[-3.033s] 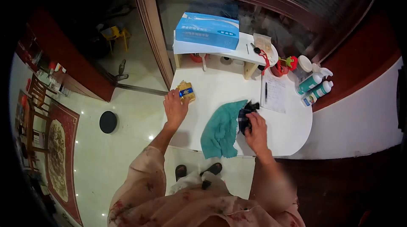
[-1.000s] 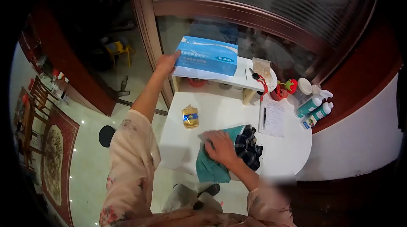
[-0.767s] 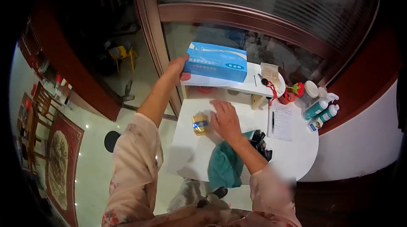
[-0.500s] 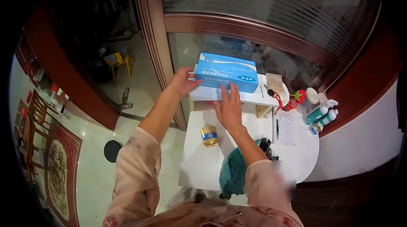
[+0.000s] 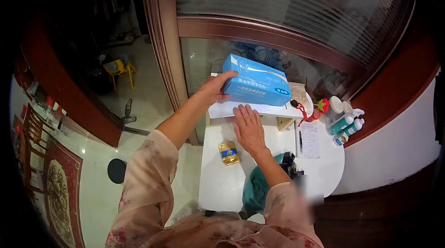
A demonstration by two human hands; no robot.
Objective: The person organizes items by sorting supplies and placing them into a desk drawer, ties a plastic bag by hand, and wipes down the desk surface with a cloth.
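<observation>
A blue box (image 5: 257,81) with white print lies on the small raised white shelf, slightly turned. My left hand (image 5: 218,88) grips the left end of this box, thumb and fingers on either side of its edge. On a white sheet of paper (image 5: 221,109) at the shelf's front edge rests my right hand (image 5: 249,127), its fingers spread flat and holding nothing. Below and left of that hand, a gold packet (image 5: 228,152) with a blue band lies on the white table (image 5: 215,183). Teal cloth (image 5: 256,190) is partly hidden under my right forearm.
On the right are a written sheet (image 5: 309,142) with a pen, teal bottles (image 5: 340,125), a red strawberry-shaped item (image 5: 322,105) and a clear container (image 5: 298,93). Behind the shelf stands a framed glass door (image 5: 273,32). A black round object (image 5: 117,170) is on the floor.
The blue box has shifted right and turned, its left end now in my left hand's grip. More of the white paper shows, and my right hand has moved down onto it, off the box.
</observation>
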